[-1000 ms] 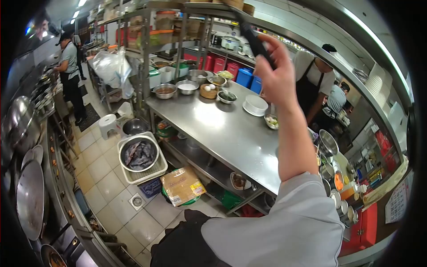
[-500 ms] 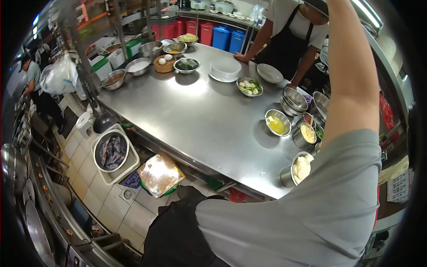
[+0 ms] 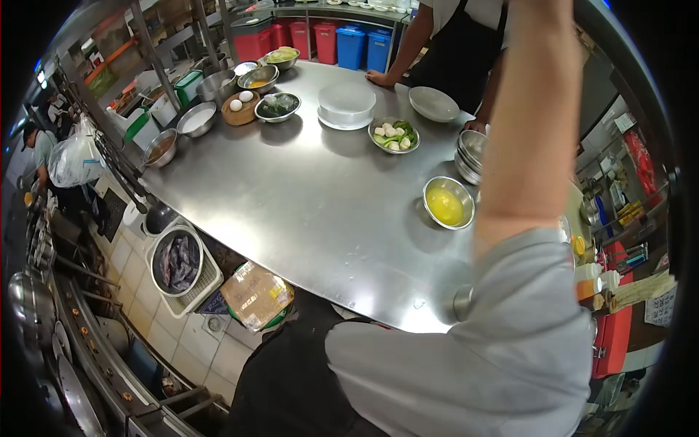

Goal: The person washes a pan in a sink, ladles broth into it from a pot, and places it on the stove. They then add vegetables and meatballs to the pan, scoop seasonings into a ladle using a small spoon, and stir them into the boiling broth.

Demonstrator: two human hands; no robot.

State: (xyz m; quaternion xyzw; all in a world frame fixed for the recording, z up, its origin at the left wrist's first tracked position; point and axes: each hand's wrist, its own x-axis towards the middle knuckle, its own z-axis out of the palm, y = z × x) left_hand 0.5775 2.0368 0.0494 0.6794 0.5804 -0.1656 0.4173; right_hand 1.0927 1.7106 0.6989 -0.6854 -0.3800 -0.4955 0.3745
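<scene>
My raised arm in a grey sleeve runs up the right side of the head view and leaves it at the top edge. Its hand is out of view, and my other hand does not show either. Beside the forearm, on the steel table (image 3: 291,197), stands a metal bowl of yellow liquid (image 3: 445,205), like beaten egg. A bowl of green vegetables and white pieces (image 3: 393,137) is farther back. Stacked metal bowls (image 3: 470,156) are partly hidden behind the arm. A grey plate (image 3: 434,104) and a pile of pale round dishes (image 3: 346,104) sit near the far side.
Across the table a person in a black apron (image 3: 459,54) rests a hand on its edge. Several bowls and two eggs (image 3: 240,101) line the far left. On the floor are a basket with a bowl of dark pieces (image 3: 178,261) and a cardboard box (image 3: 255,295). Woks (image 3: 73,386) stand left.
The view has turned and shifted, so the table's items sit differently in it. My raised arm has moved left in view, now covering the small containers at the table's right end.
</scene>
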